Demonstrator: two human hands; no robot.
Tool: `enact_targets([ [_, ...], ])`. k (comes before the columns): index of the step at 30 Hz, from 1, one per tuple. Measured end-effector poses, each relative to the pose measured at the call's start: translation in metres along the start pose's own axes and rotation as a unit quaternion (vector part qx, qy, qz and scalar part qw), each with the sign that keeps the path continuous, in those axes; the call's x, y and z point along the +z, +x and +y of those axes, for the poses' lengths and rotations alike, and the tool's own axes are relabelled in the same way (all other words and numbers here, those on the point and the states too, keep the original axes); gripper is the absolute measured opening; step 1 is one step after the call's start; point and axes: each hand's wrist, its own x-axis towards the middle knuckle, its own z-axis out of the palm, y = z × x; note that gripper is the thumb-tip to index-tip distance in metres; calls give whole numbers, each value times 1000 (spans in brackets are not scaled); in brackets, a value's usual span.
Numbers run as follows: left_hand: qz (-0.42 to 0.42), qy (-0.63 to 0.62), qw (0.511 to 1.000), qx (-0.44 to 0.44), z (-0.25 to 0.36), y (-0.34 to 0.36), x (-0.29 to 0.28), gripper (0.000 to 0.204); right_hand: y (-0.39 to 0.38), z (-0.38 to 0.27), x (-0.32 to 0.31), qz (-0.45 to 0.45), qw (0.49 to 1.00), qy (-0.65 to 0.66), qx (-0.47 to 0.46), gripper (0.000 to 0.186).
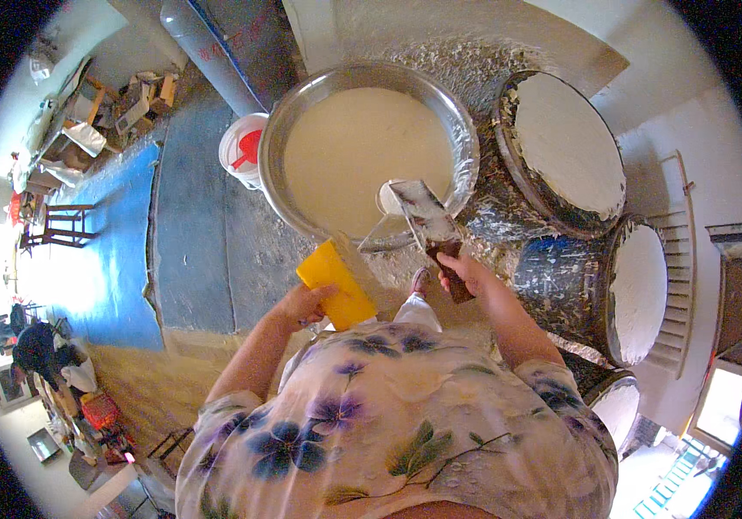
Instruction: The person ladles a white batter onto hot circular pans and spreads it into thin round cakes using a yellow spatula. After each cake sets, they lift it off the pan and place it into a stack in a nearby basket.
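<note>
A yellow scraper (338,285) is gripped by the left hand (304,303) at frame centre. A trowel (430,227) is held by its brown handle in the right hand (466,272), its blade lying over the rim of the big metal basin (466,138) of cream-coloured paste in the upper middle.

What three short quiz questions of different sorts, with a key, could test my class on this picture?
1. True or false: the left hand holds a yellow scraper.
2. What does the right hand hold? A) a trowel B) a brush C) a cup
3. What colour is the mix in the big metal basin?

Key: 1 true. 2 A, the trowel. 3 Pale cream.
</note>
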Motion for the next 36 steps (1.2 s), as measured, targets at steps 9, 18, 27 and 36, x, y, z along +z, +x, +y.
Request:
enact_targets([
  [9,101,44,991,81,14,15,17,21,-1,57,-5,87,987,-94,-92,30],
  [18,76,61,985,140,66,-42,-8,32,20,57,22,182,947,-132,-229,29],
  [27,140,412,896,89,122,-133,22,39,-17,12,66,190,924,-84,-320,31],
  [36,-68,366,926,62,99,-169,173,43,-180,157,-19,371,885,91,-267,22],
])
